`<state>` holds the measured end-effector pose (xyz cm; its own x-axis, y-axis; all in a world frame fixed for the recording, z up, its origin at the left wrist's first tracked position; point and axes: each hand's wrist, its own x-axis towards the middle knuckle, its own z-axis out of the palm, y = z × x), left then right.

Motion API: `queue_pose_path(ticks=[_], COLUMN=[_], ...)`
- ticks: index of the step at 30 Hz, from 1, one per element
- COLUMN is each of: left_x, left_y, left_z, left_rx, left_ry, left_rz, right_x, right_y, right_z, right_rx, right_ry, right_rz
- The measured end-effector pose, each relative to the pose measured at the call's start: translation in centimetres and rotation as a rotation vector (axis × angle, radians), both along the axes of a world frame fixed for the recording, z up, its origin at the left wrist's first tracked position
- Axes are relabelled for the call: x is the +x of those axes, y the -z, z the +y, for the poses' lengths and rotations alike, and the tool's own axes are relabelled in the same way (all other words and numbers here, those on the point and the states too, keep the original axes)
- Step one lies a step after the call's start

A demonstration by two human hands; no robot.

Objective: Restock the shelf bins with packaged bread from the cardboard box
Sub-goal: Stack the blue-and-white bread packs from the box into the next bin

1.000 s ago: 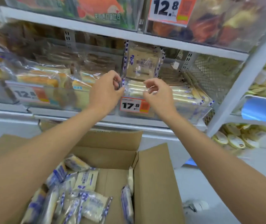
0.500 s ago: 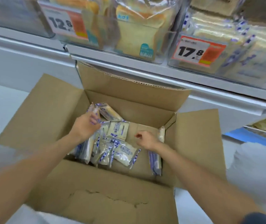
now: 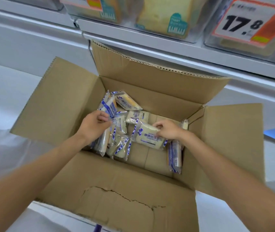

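Observation:
An open cardboard box (image 3: 63,104) stands below the shelf, holding several clear bread packs with blue-and-white edges. My left hand (image 3: 94,125) is inside the box at the left, fingers closed on a pack (image 3: 110,105) that leans against the pile. My right hand (image 3: 168,129) pinches the upper edge of a flat pack (image 3: 147,139) with printed blue text, lifted a little off the box floor. Another pack (image 3: 174,158) stands on edge against the right wall. Above, a clear shelf bin (image 3: 247,46) carries a 17.8 price tag.
The white shelf ledge (image 3: 150,39) runs across just above the box's back flap. Bins of sliced toast loaves (image 3: 163,14) sit on it at centre. The box's four flaps stick out; the near one (image 3: 116,203) is torn. White floor lies at both sides.
A second ago both hands were up at the 17.8 bin setting a pack. They dropped into the box, and each has now closed on a pack; the right one has lifted its pack.

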<state>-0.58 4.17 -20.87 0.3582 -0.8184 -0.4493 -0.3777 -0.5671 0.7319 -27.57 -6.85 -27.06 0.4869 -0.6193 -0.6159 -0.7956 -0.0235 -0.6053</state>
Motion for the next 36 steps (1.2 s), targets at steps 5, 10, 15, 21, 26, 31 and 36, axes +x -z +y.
queue_pose_path(ticks=[5,10,15,21,26,31,36], left_x=[-3.5,-2.5,0.6,1.8,0.7,0.2,0.7], left_y=[-0.7,-0.4,-0.4,0.8,1.4,1.5,1.7], left_z=[-1.0,-1.1,0.8,1.8,1.3,1.8,2.8], left_rx=[0.110,0.026,-0.043,-0.015,0.006,-0.001,0.030], left_ry=[0.226,-0.004,-0.178,-0.210,-0.167,-0.169,-0.174], left_rz=[0.180,0.134,0.172,0.168,0.196,0.207,0.193], right_x=[1.4,3.1,5.0,3.7,3.4,4.7,5.7], right_y=[-6.4,-4.4,2.7,8.9,8.2,9.3,10.4], right_z=[-1.6,-2.0,-1.5,2.3,4.1,0.8,2.5], right_rx=[0.087,-0.053,-0.113,-0.154,-0.249,-0.269,-0.075], right_ry=[-0.071,0.114,-0.182,-0.461,-0.462,-0.329,-0.304], right_rz=[-0.266,-0.265,0.131,0.427,0.344,0.327,0.369])
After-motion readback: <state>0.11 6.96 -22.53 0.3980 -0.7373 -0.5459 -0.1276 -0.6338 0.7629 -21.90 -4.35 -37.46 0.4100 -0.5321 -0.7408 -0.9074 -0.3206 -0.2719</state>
